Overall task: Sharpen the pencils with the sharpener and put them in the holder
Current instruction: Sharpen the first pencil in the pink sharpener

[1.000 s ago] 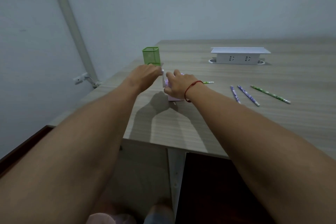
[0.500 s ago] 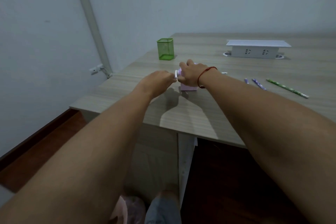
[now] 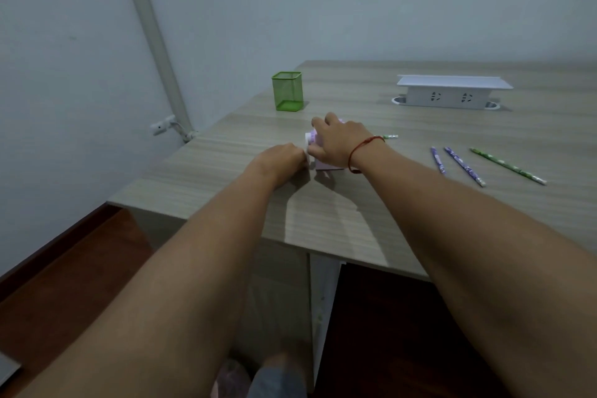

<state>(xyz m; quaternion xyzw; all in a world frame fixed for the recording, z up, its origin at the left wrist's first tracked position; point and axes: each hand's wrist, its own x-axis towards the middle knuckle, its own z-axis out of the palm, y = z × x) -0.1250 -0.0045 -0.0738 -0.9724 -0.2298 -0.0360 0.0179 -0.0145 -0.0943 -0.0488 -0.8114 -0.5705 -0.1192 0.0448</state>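
Position: the sharpener stands on the counter, near its front-left corner.

Right hand: wrapped over the top and far side of the sharpener, fingers curled round the body, holding it down.

Left hand: placed against the left face of the sharpener, at the white crank. Its fingers are curled under. The back of the hand hides whether they grip the crank handle, so that cannot be told.

Governing relation: the inserted pencil lies level, with its long axis running left to right. Only its tail end shows, projecting to the right past the right wrist. The crank sits on the opposite, left face. The left hand is therefore the nearer one for turning, and the right hand is the nearer one for drawing the pencil out to the right, along its own axis.

Destination: the green holder stands upright, beyond the sharpener and to its left, apart from both hands. No pencil is visible in it.

Remaining stock: a purple pencil, a second purple pencil and a green pencil lie flat, well to the right of the right arm.
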